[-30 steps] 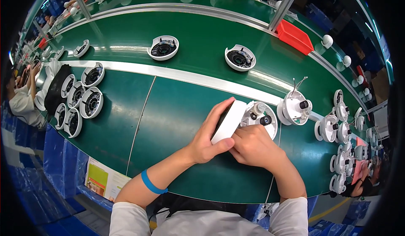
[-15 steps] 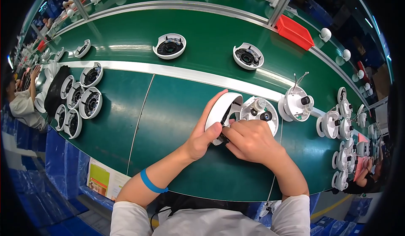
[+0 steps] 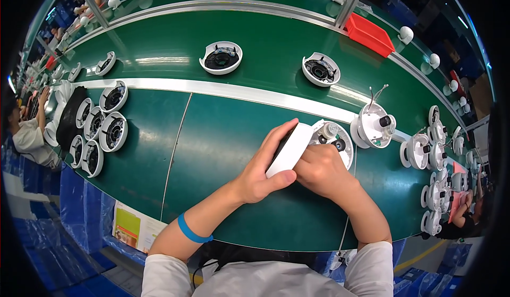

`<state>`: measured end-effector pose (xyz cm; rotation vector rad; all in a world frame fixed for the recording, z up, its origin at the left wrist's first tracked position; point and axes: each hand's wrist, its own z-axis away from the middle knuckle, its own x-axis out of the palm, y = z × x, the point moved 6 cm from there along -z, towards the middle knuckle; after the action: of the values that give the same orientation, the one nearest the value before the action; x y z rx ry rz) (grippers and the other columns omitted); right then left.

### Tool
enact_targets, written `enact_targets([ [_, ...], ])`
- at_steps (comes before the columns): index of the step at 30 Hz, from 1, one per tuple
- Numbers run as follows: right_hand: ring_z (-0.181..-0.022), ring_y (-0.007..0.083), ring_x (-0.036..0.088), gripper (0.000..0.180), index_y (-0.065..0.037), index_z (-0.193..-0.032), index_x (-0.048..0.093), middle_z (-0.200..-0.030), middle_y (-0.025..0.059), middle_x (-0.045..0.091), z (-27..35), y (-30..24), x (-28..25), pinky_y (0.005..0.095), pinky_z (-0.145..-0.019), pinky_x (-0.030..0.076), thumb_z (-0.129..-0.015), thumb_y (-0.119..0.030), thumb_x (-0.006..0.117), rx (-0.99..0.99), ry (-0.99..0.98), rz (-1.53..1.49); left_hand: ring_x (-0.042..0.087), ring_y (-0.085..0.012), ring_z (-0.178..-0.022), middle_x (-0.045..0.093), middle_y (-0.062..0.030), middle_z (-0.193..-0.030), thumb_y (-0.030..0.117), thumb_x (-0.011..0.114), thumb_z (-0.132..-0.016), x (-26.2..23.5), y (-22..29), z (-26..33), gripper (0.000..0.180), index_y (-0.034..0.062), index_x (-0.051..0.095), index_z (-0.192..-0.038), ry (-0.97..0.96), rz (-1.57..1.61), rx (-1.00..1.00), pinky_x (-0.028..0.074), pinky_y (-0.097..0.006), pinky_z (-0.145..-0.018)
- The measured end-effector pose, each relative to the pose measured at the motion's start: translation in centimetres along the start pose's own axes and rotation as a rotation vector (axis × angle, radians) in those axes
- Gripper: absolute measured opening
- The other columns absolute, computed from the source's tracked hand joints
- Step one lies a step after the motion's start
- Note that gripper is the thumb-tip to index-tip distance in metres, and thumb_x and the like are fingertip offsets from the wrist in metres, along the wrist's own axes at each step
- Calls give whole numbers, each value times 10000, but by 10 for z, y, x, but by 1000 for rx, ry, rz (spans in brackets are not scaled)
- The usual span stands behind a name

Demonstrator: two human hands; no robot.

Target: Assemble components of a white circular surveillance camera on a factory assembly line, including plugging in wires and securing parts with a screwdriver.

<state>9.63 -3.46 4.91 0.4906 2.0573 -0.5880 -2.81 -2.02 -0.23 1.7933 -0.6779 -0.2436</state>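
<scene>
Moved since the earlier frame: one white shell (image 3: 291, 151), now turned to show chiefly its pale wall where its dark inside had shown; also two dark-cored shells, first (image 3: 220, 58) and second (image 3: 321, 70), lying slightly further right on the far green surface (image 3: 159, 42). Left hand (image 3: 260, 172): closed on the white shell, thumb at the near edge, fingers around the far side; shell held tilted, clear of the green worktop (image 3: 223, 127). Right hand (image 3: 324, 169): curled, knuckles up, fingertips behind the shell; whether they pinch any part cannot be told from this angle. Directly beyond the right hand: one white lens dish (image 3: 342, 132), partly covered. Beside it, to the right: one upright lens unit (image 3: 374, 127), loose wires rising from the top. Far left: six shells in a cluster (image 3: 95, 123), next to a black cloth (image 3: 71, 119). Far right: a group of lens units (image 3: 435, 191), closely set. Beyond: one red tray (image 3: 370, 34). Risks, as judged: the shell, held at its edges, might slip if the right hand pushes hard against it; the knuckles, so near the lens dish, might knock it should they jerk back; hidden inner parts might be strained by working unsighted.
</scene>
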Motion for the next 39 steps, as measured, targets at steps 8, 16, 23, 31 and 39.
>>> enact_targets([
  [8,-717,313,727,237,-65,-916,746,-836,103,725,4,17,-1,420,-599,582,-735,-169,858,155,16,-149,368,-364,-1470,333,-246,-1585,448,697,-918,4,-2,-3,970,-29,230,-1622,-87,-172,119,279,-454,-1218],
  [16,-836,276,748,362,58,-1223,576,-1029,215,704,23,35,-1,341,-711,585,-865,97,613,613,206,-640,588,-309,-1309,597,-155,-1408,536,459,-1052,-15,-24,-9,646,62,470,-1492,329,837,-212,486,-497,-1110],
  [23,-713,299,713,244,34,-1047,710,-851,155,694,13,15,-14,389,-615,567,-807,60,673,331,187,-213,493,-254,-1413,484,-133,-1543,495,480,-1068,-5,-26,-7,732,103,262,-1646,315,658,-201,392,-408,-1187],
  [31,-650,193,666,165,-48,-859,631,-758,48,605,5,-1,-5,356,-513,517,-756,-120,738,-1,-20,63,440,-229,-1422,426,-149,-1576,365,600,-1010,3,-23,-13,892,47,112,-1686,145,388,-109,307,-353,-1196],
  [39,-614,172,617,163,-75,-824,583,-723,23,546,10,-5,-4,336,-485,487,-738,-111,716,-94,-38,254,410,-232,-1421,419,-149,-1580,352,563,-1015,0,-32,-12,835,41,165,-1680,155,191,-152,271,-354,-1206],
])
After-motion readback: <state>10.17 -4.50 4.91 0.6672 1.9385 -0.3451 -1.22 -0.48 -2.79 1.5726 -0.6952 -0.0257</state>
